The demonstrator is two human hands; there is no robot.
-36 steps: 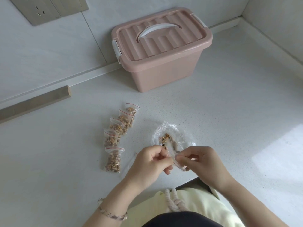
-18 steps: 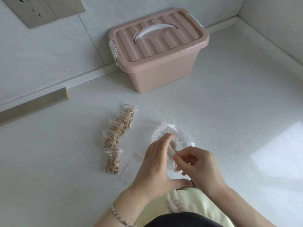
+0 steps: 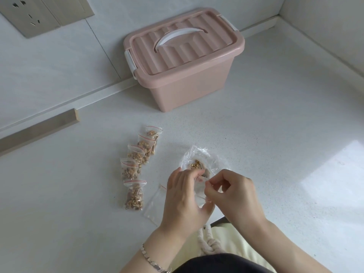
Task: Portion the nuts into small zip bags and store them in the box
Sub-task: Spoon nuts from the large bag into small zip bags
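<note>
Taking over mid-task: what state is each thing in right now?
Box: lid shut.
Filled zip bags: five, lying in a row outside the box.
Nut bag: open, few nuts left.
Small zip bag: pinched by right hand.
Left hand: fingers curled at the nuts.
Spare zip bag: empty, flat.

Box (image 3: 189, 85): matt pink plastic with a ribbed lid. Handle (image 3: 180, 35): smooth white plastic. Zip bags (image 3: 135, 191): clear, glossy plastic film. Nut bag (image 3: 204, 154): thinner clear film, crinkled and shiny. Counter (image 3: 256, 134): smooth, speckled white, low sheen. Bracelet (image 3: 151, 260): polished metal links. Cord (image 3: 208, 243): twisted cream cloth rope. Socket plate (image 3: 29, 14): satin, metallic-looking.
</note>
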